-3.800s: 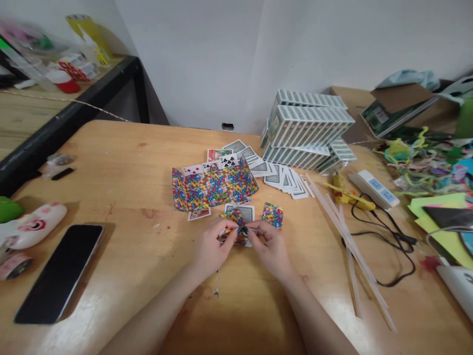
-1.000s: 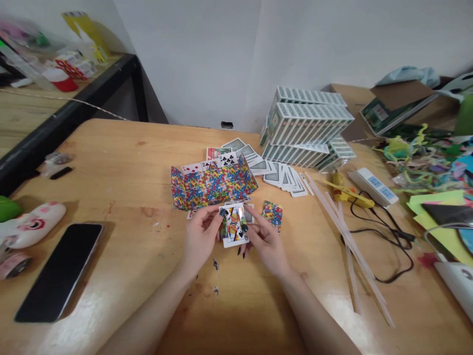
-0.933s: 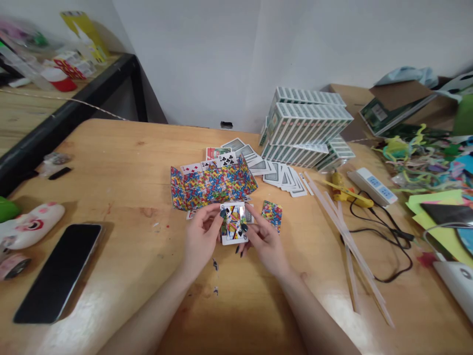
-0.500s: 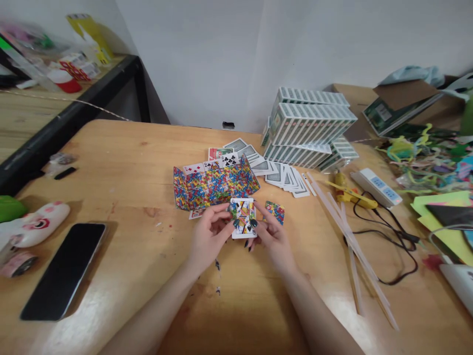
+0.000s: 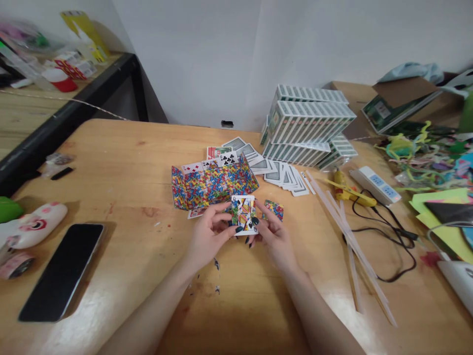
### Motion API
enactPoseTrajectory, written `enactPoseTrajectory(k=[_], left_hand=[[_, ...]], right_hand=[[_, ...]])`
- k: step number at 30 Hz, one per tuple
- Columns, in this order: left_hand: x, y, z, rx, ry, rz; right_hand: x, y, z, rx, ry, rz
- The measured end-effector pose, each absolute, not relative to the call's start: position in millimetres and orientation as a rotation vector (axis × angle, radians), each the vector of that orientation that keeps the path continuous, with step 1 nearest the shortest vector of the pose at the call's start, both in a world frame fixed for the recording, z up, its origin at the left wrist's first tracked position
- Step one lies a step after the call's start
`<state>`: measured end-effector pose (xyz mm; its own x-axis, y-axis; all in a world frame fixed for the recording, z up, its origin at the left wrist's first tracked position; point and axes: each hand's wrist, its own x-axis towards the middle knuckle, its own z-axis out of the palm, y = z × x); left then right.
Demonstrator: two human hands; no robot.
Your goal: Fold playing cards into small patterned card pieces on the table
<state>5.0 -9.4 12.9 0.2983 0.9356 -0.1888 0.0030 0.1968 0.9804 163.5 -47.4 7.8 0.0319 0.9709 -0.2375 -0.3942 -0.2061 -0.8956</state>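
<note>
Patterned panel [image 5: 212, 185] lying beyond; left hand [image 5: 209, 229] and right hand [image 5: 276, 239] both clamped on a queen card [image 5: 243, 209] in front of it.
Queen card's back hidden, sides partly covered; patterned piece [image 5: 276, 211] by the right hand half-screened; dark scraps [image 5: 217, 265] too small to identify.

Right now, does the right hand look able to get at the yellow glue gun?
Probably yes, once freed: the right hand grips the queen card, and translucent sticks lie between that hand and the glue gun, though low enough to reach over.
</note>
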Motion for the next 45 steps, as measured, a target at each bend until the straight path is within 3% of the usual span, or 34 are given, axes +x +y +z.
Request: enactPoseTrajectory(k=[45], left_hand=[[4.2,-9.1,8.5,1.239,1.058,0.818]], right_hand=[[165.6,-45.7,6.7,-1.040,-0.750,1.469]])
